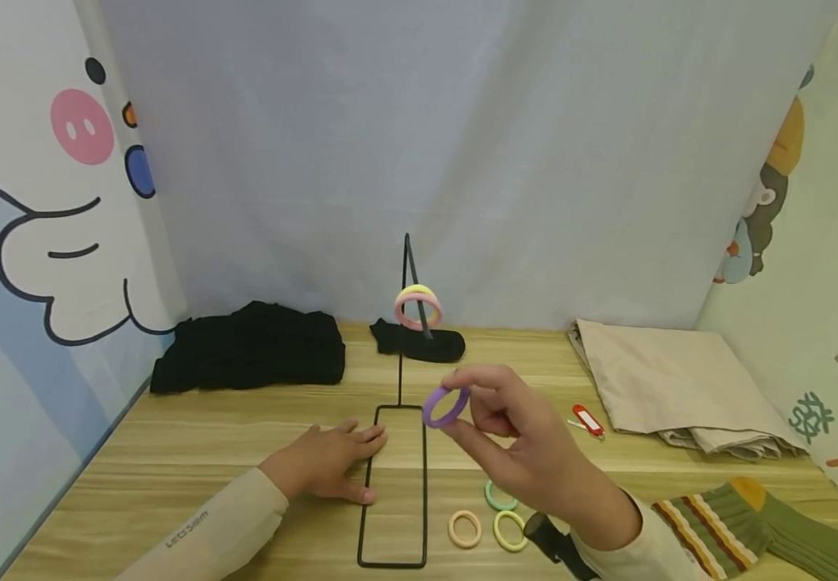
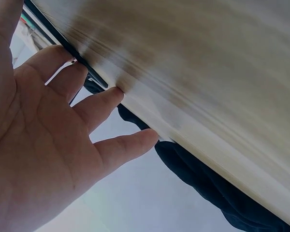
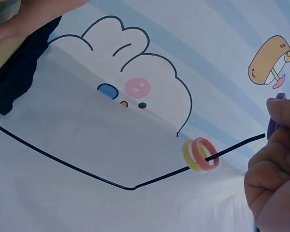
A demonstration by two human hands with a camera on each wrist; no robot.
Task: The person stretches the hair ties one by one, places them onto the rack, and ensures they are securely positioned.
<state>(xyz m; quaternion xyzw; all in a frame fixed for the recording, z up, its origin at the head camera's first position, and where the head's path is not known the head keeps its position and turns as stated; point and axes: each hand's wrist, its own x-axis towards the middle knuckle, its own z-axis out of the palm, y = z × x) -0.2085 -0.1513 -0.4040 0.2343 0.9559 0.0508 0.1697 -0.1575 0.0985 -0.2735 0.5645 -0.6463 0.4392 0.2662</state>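
My right hand [image 1: 527, 440] pinches a purple ring [image 1: 428, 410] between thumb and fingertips, above the base of a black wire stand [image 1: 426, 492]. In the right wrist view, the purple ring [image 3: 271, 126] overlaps the free end of the stand's slanting arm [image 3: 241, 144]. A pink ring [image 1: 399, 311] and a yellow ring [image 1: 417, 288] hang together on that arm. My left hand [image 1: 331, 461] lies with fingers spread on the table at the left side of the base, thumb and fingertips at the wire. Its palm [image 2: 43, 140] shows in the left wrist view.
Orange [image 1: 452, 528], yellow-green [image 1: 498, 537] and green [image 1: 489, 494] rings lie by the right forearm. A red key tag [image 1: 588, 420], beige cloth [image 1: 665, 371] and green striped socks [image 1: 789, 524] are right. Black cloth [image 1: 252, 347] and a black sock [image 1: 448, 345] lie behind.
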